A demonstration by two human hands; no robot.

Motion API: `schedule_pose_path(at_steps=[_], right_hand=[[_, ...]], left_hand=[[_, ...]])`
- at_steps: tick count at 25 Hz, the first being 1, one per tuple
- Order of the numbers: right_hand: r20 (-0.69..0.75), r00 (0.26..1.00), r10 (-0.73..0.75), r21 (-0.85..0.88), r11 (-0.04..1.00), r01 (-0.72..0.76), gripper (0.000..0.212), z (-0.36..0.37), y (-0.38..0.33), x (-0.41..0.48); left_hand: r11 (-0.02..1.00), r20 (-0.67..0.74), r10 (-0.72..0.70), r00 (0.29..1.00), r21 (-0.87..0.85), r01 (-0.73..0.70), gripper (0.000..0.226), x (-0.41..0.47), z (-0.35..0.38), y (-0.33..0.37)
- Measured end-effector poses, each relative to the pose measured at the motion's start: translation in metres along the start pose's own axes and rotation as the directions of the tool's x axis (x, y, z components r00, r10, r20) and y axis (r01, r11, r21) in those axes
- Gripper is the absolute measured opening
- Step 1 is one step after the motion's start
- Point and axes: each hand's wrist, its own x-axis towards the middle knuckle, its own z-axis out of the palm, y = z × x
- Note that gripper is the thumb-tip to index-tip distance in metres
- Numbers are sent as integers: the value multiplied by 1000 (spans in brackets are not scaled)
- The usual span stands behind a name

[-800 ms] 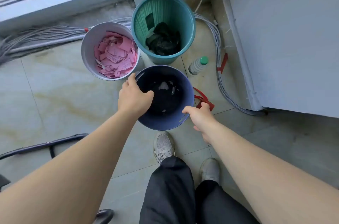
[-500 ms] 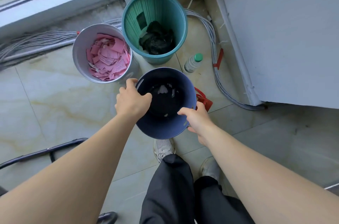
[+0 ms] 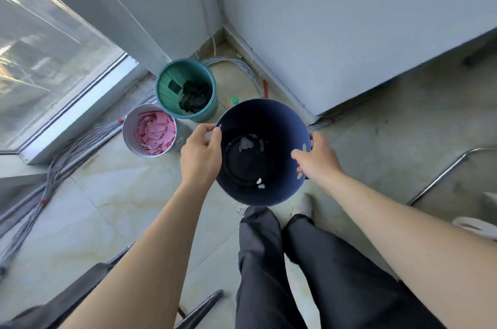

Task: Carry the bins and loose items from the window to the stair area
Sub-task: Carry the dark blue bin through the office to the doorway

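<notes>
A dark blue bin hangs above the floor in front of my legs, with a few paper scraps in its bottom. My left hand grips its left rim and my right hand grips its right rim. On the floor by the window stand a green bin with dark stuff inside and a white bin full of pink paper slips. A bottle with a green cap shows just behind the blue bin's rim, mostly hidden.
A bundle of grey cables runs along the window sill and around the corner. A white wall stands at the right. Chair frames sit at the lower left and at the right. A red strip lies by the cables.
The blue bin has come up off the floor between both hands. My view has risen and turned, so the green and white bins now lie farther away at the left.
</notes>
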Motion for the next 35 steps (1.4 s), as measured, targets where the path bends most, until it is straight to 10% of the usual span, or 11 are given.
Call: schedule_pose_path(at_steps=[8, 15, 25, 35], right_hand=[[-192, 979, 70, 244, 969, -22, 34, -178, 47, -141], [-418, 842, 341, 541, 838, -71, 34, -239, 152, -235], [-414, 524, 744, 867, 498, -22, 47, -209, 326, -399], [-311, 270, 911, 946, 272, 175, 32, -190, 497, -566]], left_hand=[[936, 269, 284, 920, 131, -327, 24, -133, 37, 193], [682, 673, 455, 583, 158, -714, 38, -240, 137, 263], [506, 962, 227, 150, 15, -862, 18, -437, 247, 224], [339, 988, 58, -141, -152, -928, 17, -693, 322, 139]])
